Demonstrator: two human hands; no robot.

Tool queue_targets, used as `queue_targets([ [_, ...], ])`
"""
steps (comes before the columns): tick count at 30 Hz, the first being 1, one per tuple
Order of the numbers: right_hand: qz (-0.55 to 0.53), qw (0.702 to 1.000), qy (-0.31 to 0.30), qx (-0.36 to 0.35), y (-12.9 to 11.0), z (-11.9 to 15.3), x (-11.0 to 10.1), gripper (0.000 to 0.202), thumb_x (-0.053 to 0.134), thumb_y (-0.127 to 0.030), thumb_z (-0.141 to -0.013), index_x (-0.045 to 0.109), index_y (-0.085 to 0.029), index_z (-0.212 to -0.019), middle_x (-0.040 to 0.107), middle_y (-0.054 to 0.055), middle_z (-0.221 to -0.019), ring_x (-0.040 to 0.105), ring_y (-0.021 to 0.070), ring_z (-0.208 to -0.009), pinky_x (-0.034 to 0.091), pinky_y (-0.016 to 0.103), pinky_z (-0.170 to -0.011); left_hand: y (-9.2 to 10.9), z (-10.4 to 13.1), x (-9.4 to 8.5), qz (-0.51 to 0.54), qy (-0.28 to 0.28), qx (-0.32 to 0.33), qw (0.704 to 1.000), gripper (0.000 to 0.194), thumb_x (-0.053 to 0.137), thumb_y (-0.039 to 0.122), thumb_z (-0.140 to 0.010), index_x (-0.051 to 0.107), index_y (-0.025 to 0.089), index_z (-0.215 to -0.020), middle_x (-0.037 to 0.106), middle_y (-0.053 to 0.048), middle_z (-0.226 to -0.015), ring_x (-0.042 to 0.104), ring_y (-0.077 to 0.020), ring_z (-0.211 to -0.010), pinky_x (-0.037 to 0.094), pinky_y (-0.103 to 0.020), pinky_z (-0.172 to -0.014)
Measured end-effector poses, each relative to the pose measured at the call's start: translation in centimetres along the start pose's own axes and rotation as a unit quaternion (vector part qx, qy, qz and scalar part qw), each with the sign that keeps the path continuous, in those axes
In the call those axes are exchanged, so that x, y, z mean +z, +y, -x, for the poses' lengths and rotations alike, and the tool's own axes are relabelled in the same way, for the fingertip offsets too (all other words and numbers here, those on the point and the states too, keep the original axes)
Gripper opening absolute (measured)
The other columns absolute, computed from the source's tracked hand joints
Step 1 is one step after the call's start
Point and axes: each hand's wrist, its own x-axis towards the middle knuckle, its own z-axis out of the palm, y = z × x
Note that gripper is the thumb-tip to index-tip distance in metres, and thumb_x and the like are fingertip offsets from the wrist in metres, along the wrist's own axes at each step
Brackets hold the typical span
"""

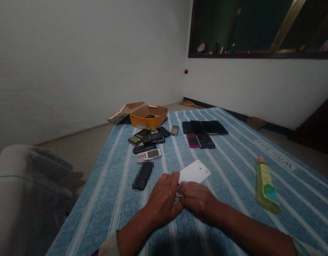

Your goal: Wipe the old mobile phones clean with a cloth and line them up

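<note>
A white flat device, like a tablet or large phone (195,171), lies tilted on the blue striped cloth, its near left end between my hands. My left hand (165,197) is closed around its left edge. With its fingers pressed together, my right hand (197,199) holds a small pale cloth (179,195) against the near end. The cloth is mostly hidden by the fingers. Left of my hands lies a black phone (144,175), and beyond it a white and pink phone (149,155) beside several dark phones (153,138) in a loose pile.
An open orange box (145,122) stands at the far left. Phones in two rows, one of them pink (192,140), and a black tablet (215,127) lie at the far middle. A yellow-green bottle (267,188) is on the right.
</note>
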Motion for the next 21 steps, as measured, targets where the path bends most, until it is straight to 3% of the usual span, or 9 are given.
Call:
queue_targets([
  [9, -0.038, 0.998, -0.041, -0.006, 0.6, -0.3, -0.9, 0.016, 0.052, -0.019, -0.095, 0.065, -0.017, -0.086, 0.068, 0.007, -0.087, 0.064, 0.0167, -0.086, 0.052, 0.029, -0.076, 0.0, 0.0, -0.1, 0.005, -0.003, 0.006, 1.0, 0.06, 0.057, 0.031, -0.076, 0.034, 0.017, -0.129, 0.056, -0.011, -0.113, 0.049, -0.0302, -0.104, 0.042, -0.045, -0.09],
  [15, -0.041, 0.998, -0.03, 0.022, 0.2, 0.1, -0.5, 0.019, 0.051, -0.017, -0.095, 0.063, -0.017, -0.081, 0.068, 0.008, -0.089, 0.064, 0.0177, -0.09, 0.054, 0.031, -0.079, 0.0, 0.1, 0.0, 0.014, -0.008, 0.004, 1.0, 0.067, 0.059, 0.031, -0.076, 0.03, 0.02, -0.134, 0.056, -0.011, -0.118, 0.05, -0.0307, -0.107, 0.039, -0.048, -0.094],
  [21, -0.044, 0.998, -0.006, 0.045, -0.4, 0.1, 0.1, 0.015, 0.052, -0.017, -0.095, 0.065, -0.017, -0.088, 0.069, 0.008, -0.09, 0.064, 0.0185, -0.098, 0.055, 0.031, -0.085, -0.4, 0.3, 0.8, 0.009, 0.005, 0.001, 1.0, 0.072, 0.059, 0.029, -0.073, 0.029, 0.021, -0.137, 0.055, -0.012, -0.124, 0.051, -0.0329, -0.111, 0.038, -0.05, -0.096],
])
